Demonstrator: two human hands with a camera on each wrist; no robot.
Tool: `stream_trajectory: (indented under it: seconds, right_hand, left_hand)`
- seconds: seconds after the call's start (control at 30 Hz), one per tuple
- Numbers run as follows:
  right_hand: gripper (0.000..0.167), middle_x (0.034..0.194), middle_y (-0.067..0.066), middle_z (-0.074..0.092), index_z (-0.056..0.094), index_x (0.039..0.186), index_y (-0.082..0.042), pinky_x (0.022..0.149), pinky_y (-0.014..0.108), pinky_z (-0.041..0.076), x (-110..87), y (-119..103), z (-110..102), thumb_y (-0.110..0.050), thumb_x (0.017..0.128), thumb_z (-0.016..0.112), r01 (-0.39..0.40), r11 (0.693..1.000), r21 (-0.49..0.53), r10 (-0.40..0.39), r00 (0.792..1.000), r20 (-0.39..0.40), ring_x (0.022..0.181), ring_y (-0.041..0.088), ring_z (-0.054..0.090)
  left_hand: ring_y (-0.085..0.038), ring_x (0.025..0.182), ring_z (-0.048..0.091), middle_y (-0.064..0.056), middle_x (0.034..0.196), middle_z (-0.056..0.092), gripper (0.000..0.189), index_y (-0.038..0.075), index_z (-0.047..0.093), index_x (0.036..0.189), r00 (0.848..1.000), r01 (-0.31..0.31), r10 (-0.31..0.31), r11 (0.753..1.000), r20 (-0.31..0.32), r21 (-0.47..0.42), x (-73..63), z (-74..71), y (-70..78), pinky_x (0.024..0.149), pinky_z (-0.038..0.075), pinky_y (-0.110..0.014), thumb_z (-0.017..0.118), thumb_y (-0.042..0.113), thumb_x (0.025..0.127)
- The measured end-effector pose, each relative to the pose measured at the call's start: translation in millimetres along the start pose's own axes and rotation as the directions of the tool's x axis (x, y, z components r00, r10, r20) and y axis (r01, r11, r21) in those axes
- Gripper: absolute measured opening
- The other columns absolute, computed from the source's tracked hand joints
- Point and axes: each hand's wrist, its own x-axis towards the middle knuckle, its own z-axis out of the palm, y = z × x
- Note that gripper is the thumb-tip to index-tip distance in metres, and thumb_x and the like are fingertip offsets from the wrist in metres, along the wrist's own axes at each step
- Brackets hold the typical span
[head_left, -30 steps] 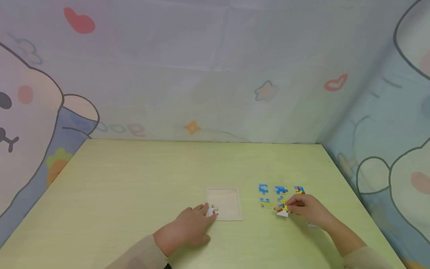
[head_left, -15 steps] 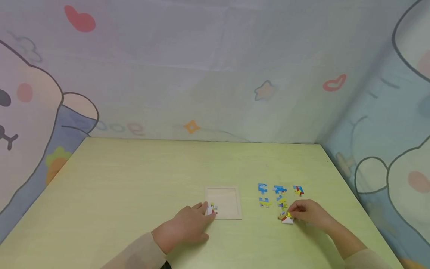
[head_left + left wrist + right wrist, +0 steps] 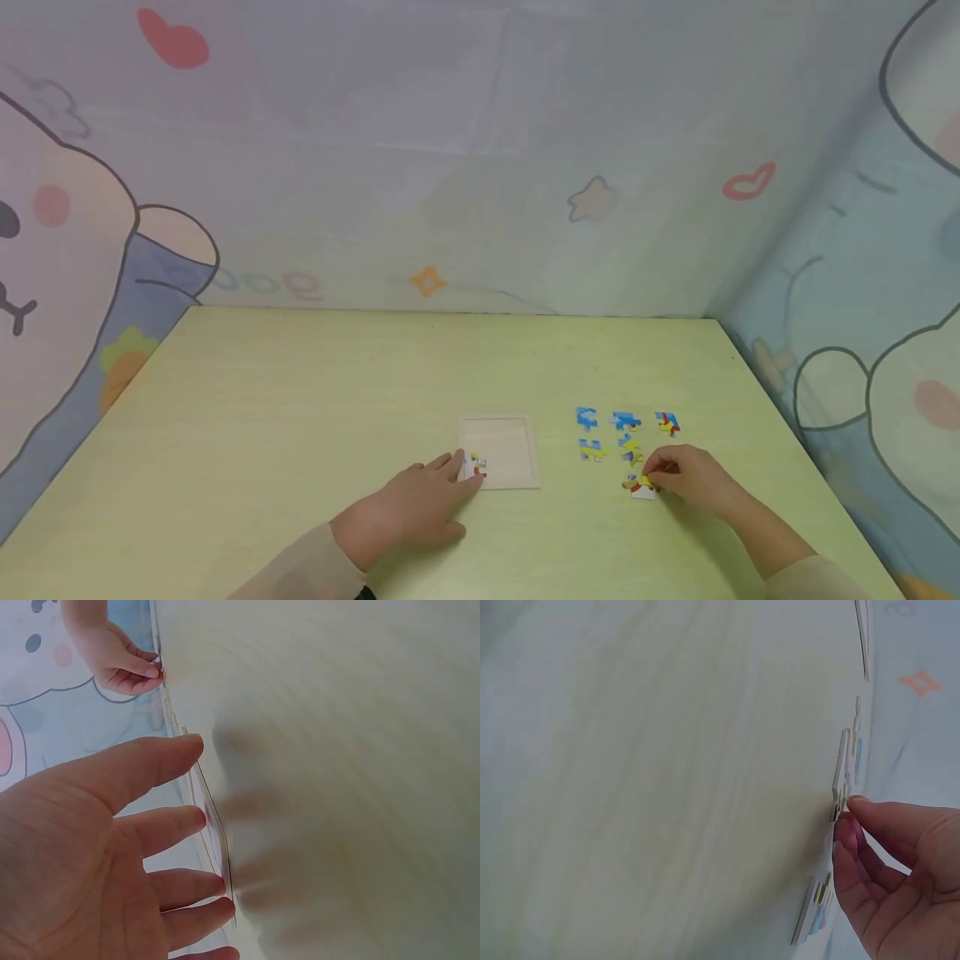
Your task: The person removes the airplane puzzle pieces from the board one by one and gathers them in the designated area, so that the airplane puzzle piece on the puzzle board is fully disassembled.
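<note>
My right hand (image 3: 693, 477) pinches a yellow, red and white jigsaw puzzle piece (image 3: 641, 492) between thumb and fingertips, low at the table. The right wrist view shows that puzzle piece (image 3: 841, 769) edge-on at the fingertips. My left hand (image 3: 420, 504) lies with fingers spread and nearly straight, fingertips at the left side of a shallow square wooden puzzle tray (image 3: 537, 454). Inside the tray's near left corner sits one puzzle piece (image 3: 477, 467), partly covered by the fingers. From the left wrist, the left hand (image 3: 112, 855) shows its palm side, fingertips along the tray's edge.
Behind the right hand lie several loose puzzle pieces, among them a blue one (image 3: 587, 418) and a yellow one (image 3: 592, 450). Another small group of pieces (image 3: 817, 911) shows beside the right hand. A printed cloth backdrop (image 3: 450, 167) rises behind the table (image 3: 337, 375).
My right hand has shifted slightly right and toward the near edge with the puzzle piece, below the others. The yellow piece behind it now shows more fully. My left hand stays at the tray.
</note>
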Motion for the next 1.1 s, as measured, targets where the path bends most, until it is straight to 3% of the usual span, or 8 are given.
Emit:
stream_trajectory:
  seconds: [0.3,0.53,0.67,0.8,1.1]
  right_hand:
    - [0.007,0.089,0.003,0.064,0.066,0.091,-0.006,0.062,0.026,0.048,9.6,-12,5,-0.011,0.087,0.064,0.028,0.998,0.063,-0.026,0.999,-0.023,0.076,0.017,0.060]
    - [0.015,0.099,0.011,0.064,0.066,0.101,-0.001,0.062,0.028,0.051,25.8,-28,18,-0.010,0.090,0.061,0.060,0.983,0.173,-0.058,0.998,-0.016,0.083,0.022,0.062]
    - [0.016,0.098,0.006,0.064,0.068,0.101,-0.004,0.068,0.028,0.049,39.0,-43,30,-0.014,0.090,0.061,0.073,0.981,0.180,-0.073,0.997,-0.011,0.085,0.019,0.061]
    - [0.015,0.097,0.005,0.066,0.069,0.099,-0.004,0.076,0.028,0.049,55.9,-59,45,-0.014,0.089,0.063,0.142,0.974,0.179,-0.143,0.990,-0.006,0.088,0.019,0.061]
    - [0.017,0.099,0.005,0.068,0.070,0.101,-0.003,0.079,0.029,0.047,85.1,-107,80,-0.008,0.088,0.062,0.171,0.963,0.207,-0.192,0.978,0.083,0.089,0.017,0.060]
  left_hand:
    - [-0.030,0.134,0.030,-0.017,0.148,0.030,0.058,0.020,0.043,0.142,1.000,-0.016,0.016,1.000,-0.005,-0.011,-6.1,0.4,-3.3,0.101,0.033,-0.049,0.059,0.034,0.087]
    - [-0.031,0.133,0.033,-0.014,0.146,0.034,0.056,0.022,0.047,0.138,0.999,-0.026,0.027,0.999,-0.018,0.030,-9.8,1.1,-6.3,0.098,0.035,-0.050,0.061,0.035,0.086]
    - [-0.031,0.131,0.035,-0.012,0.146,0.036,0.055,0.023,0.048,0.138,0.999,-0.039,0.040,0.998,-0.022,0.056,-10.9,2.4,-7.7,0.097,0.036,-0.050,0.061,0.036,0.085]
    - [-0.031,0.130,0.038,-0.012,0.145,0.038,0.055,0.024,0.049,0.137,0.998,-0.054,0.057,0.994,-0.031,0.096,-9.8,3.5,-9.2,0.094,0.038,-0.050,0.061,0.037,0.085]
    - [-0.028,0.127,0.042,-0.012,0.141,0.043,0.053,0.024,0.051,0.135,0.997,-0.060,0.066,0.983,-0.033,0.174,-5.7,1.6,-6.9,0.092,0.042,-0.047,0.062,0.038,0.084]
